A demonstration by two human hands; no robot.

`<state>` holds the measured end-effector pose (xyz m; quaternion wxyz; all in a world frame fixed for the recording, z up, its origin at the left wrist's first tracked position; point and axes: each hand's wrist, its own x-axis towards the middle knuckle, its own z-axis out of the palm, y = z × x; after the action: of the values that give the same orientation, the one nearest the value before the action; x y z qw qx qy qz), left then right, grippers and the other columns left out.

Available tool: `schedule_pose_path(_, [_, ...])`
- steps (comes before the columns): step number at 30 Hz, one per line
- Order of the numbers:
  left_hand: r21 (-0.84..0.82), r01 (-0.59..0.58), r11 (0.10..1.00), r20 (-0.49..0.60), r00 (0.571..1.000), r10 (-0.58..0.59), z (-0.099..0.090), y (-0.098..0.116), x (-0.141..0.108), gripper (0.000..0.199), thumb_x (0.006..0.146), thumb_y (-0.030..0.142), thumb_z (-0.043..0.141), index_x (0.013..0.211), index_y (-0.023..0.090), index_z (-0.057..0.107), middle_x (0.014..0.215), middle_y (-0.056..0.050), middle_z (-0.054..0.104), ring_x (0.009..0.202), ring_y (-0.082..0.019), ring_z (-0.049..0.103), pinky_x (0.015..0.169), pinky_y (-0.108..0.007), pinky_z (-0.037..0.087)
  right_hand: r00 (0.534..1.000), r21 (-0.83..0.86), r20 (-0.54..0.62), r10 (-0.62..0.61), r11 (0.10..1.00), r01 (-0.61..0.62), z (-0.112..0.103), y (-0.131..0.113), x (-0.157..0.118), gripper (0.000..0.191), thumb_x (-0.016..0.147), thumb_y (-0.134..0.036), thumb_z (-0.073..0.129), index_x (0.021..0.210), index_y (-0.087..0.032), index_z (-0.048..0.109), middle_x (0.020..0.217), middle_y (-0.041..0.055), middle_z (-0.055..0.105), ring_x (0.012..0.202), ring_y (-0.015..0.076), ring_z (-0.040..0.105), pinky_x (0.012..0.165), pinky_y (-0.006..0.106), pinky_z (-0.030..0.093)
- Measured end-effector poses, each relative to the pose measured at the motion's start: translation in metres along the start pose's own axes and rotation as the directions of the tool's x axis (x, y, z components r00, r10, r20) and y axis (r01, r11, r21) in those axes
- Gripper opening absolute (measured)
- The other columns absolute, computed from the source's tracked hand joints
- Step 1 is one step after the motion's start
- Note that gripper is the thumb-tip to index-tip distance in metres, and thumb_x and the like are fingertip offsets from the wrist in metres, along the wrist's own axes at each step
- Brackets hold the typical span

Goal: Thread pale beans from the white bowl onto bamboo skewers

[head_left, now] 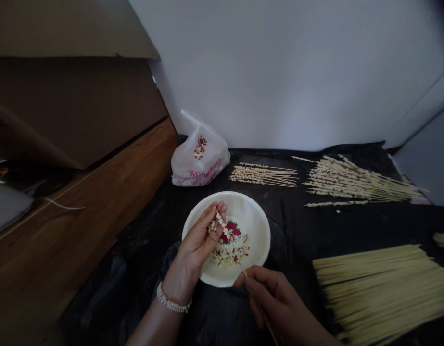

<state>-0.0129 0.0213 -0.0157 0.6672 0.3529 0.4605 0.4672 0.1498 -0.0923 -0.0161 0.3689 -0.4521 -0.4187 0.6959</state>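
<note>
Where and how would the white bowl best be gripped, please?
Perhaps grip the white bowl by its far right rim, from the right: that curve is exposed, whereas the left hand overlaps its left and the right hand its near edge.

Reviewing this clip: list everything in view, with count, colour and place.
Bowl: one, white with a red-green pattern, centre
Pieces: many, cream and dark red, in the bowl
Held skewer: one, pale, partly threaded, over the bowl
Bag: one, whitish with red print, beyond the bowl
Small threaded bunch: one, cream, right of the bag
Large threaded bunch: one, cream and dark red, farther right
Bare sticks: many, yellowish, lower right
Sheet: black, underneath
Box: one, brown, upper left
Wooden surface: brown, left
Wall: pale, behind
Unclear items: white at left edge, pale at right edge
Bracelet: one, whitish, left wrist
Left hand: one, at the threaded end
Right hand: one, gripping the held skewer
</note>
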Motion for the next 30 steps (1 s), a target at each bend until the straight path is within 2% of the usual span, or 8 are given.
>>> schedule_pose_path(3, [0.021,-0.006,1.000,-0.005,1.000,0.006,-0.002,-0.002,-0.001,0.052,0.088,0.038,0.058,0.137,0.022,0.053,0.138,-0.008,0.058,0.135,-0.028,0.043,0.114,-0.048,0.033,1.000,0.010,-0.005,-0.010,1.000,0.010,0.000,0.003,0.000,0.044,0.085,-0.059,0.055,0.087,-0.016,0.065,0.045,-0.0078,0.041,0.042,0.0088,0.032,0.044,0.023,0.022])
schedule_pose_path(6, [0.050,-0.069,0.996,0.028,0.997,0.068,-0.007,-0.007,-0.001,0.053,0.088,0.039,0.057,0.138,0.024,0.051,0.140,-0.006,0.056,0.136,-0.027,0.042,0.114,-0.047,0.033,1.000,-0.013,-0.001,-0.015,1.000,0.015,0.001,0.005,0.000,0.043,0.087,-0.058,0.053,0.087,-0.017,0.064,0.045,-0.0077,0.042,0.042,0.0087,0.032,0.044,0.022,0.022])
schedule_pose_path(11, [0.096,-0.149,0.984,0.076,0.987,0.142,-0.012,-0.014,-0.003,0.058,0.083,0.032,0.063,0.139,0.026,0.050,0.149,-0.005,0.046,0.139,-0.028,0.037,0.114,-0.047,0.033,1.000,-0.028,0.013,0.001,1.000,-0.001,0.002,0.006,0.000,0.043,0.086,-0.059,0.053,0.087,-0.017,0.063,0.045,-0.0075,0.043,0.040,0.0081,0.030,0.041,0.021,0.021])
schedule_pose_path(13, [0.125,-0.171,0.977,0.079,0.984,0.162,-0.011,-0.013,-0.006,0.062,0.079,0.027,0.067,0.138,0.027,0.051,0.151,-0.004,0.043,0.140,-0.028,0.035,0.115,-0.046,0.032,1.000,-0.027,0.017,0.001,1.000,0.000,0.003,0.006,0.000,0.044,0.086,-0.060,0.053,0.087,-0.017,0.064,0.044,-0.0075,0.043,0.039,0.0077,0.029,0.040,0.021,0.020])
schedule_pose_path(16, [0.159,-0.177,0.971,0.077,0.983,0.166,-0.007,-0.006,-0.017,0.052,0.083,0.028,0.062,0.134,0.028,0.055,0.147,-0.004,0.049,0.140,-0.027,0.036,0.114,-0.044,0.033,1.000,-0.016,0.013,0.000,1.000,0.000,0.003,0.006,0.000,0.046,0.085,-0.061,0.053,0.087,-0.017,0.063,0.044,-0.0078,0.042,0.038,0.0075,0.029,0.039,0.020,0.020])
schedule_pose_path(20, [0.250,-0.256,0.934,0.078,0.967,0.244,-0.001,0.002,-0.031,0.057,0.083,0.022,0.063,0.138,0.029,0.052,0.150,-0.001,0.045,0.143,-0.025,0.029,0.118,-0.042,0.026,1.000,-0.031,0.012,0.010,0.999,-0.010,0.003,0.006,-0.001,0.048,0.086,-0.062,0.052,0.088,-0.016,0.064,0.044,-0.0076,0.042,0.039,0.0078,0.030,0.039,0.020,0.019])
schedule_pose_path(24, [0.125,-0.162,0.979,0.085,0.985,0.152,-0.003,-0.002,-0.020,0.058,0.083,0.022,0.059,0.140,0.025,0.049,0.149,-0.005,0.046,0.140,-0.026,0.035,0.115,-0.043,0.032,1.000,-0.045,0.010,-0.010,0.999,0.010,0.003,0.005,0.000,0.046,0.087,-0.060,0.052,0.087,-0.015,0.063,0.045,-0.0078,0.042,0.041,0.0081,0.031,0.041,0.021,0.020])
schedule_pose_path(30, [0.102,-0.153,0.983,0.095,0.985,0.144,-0.009,-0.013,-0.009,0.058,0.082,0.023,0.058,0.139,0.026,0.050,0.150,-0.004,0.045,0.140,-0.026,0.036,0.116,-0.044,0.030,0.999,-0.034,0.013,-0.031,0.999,0.031,0.004,0.008,0.002,0.044,0.088,-0.060,0.051,0.085,-0.017,0.060,0.046,-0.0079,0.043,0.041,0.0084,0.031,0.042,0.022,0.022])
